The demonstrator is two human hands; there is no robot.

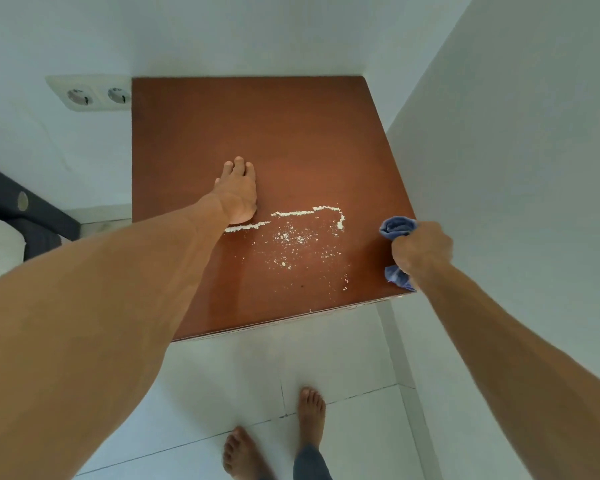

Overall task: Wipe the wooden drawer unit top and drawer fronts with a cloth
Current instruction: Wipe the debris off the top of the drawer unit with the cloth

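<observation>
**Powder on the drawer top, cloth at its edge**

From the head camera, the reddish-brown wooden drawer unit top filled a white-walled corner. The left hand lay flat and unclenched on it, beside a line of white powder. The right hand was clenched around a crumpled blue cloth at the top's right edge — bare feet stood on white tiles below.
</observation>
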